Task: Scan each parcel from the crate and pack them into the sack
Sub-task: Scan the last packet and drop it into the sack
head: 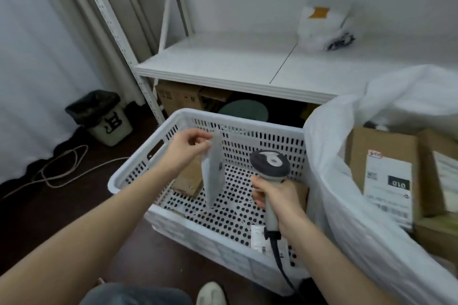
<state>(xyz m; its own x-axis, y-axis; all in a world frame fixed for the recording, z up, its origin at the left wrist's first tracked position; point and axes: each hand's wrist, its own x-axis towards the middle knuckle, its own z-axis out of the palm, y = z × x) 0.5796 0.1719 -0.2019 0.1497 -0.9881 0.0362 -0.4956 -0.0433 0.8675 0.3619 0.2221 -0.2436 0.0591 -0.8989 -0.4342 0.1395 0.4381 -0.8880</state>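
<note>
- White sack (347,205): gapes open just right of the scanner grip, holding labelled cardboard boxes (381,156).
- White perforated crate (247,141): sits beneath both grips, with a brown parcel (189,178) on its floor, right behind the left pinch.
- Flat pale parcel (213,176): hangs edge-on over the crate floor, pinched at its top by the left hand (188,148).
- Scanner (270,163): stands head-up, handle wrapped tight in the right hand (277,200), close beside the hanging parcel but apart from it.

Both bare forearms reach forward — the left hand (188,148), at ten o'clock of the right, pinches a flat white parcel (213,173) by its top; the right hand (278,199) grips a grey-and-white handheld scanner (270,166).
</note>
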